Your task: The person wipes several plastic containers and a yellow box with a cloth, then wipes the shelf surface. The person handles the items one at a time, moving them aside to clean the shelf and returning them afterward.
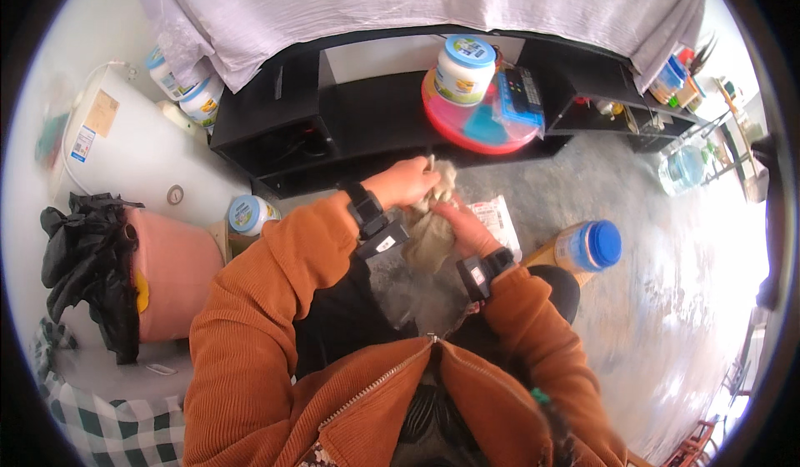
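A crumpled greyish-beige cloth hangs between my hands, above the floor in front of my lap. My left hand grips its upper part, with the fingers closed round a bunched fold. Just below and to the right, my right hand pinches the cloth near its middle. The loose end droops below both hands. Close behind my right hand lies a white packet with red print. Each wrist wears a black strap with a small box.
A black low cabinet stands ahead, with a white tub on a pink-red round tray. To the right is a blue-lidded jar. At left are a pink bin with a black bag and another tub.
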